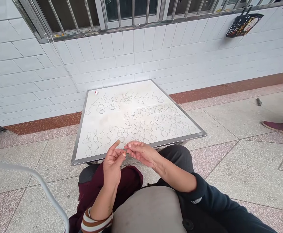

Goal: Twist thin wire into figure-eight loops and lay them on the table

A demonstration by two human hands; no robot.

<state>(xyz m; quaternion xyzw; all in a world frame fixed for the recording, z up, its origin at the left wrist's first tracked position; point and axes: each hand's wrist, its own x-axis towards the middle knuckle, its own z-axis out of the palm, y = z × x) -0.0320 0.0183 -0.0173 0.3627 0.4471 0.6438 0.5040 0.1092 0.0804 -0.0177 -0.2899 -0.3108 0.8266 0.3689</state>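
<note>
Two hands: left hand and right hand meet at the table's near edge, fingertips pinched narrowly on a small piece, probably wire, too tiny to tell.
Figure-eights: many, near and right; these look done.
Far loops: single, loose-ended, seemingly left to finish.

One table, one bag, and dozens of wire loops, too many to count exactly.
</note>
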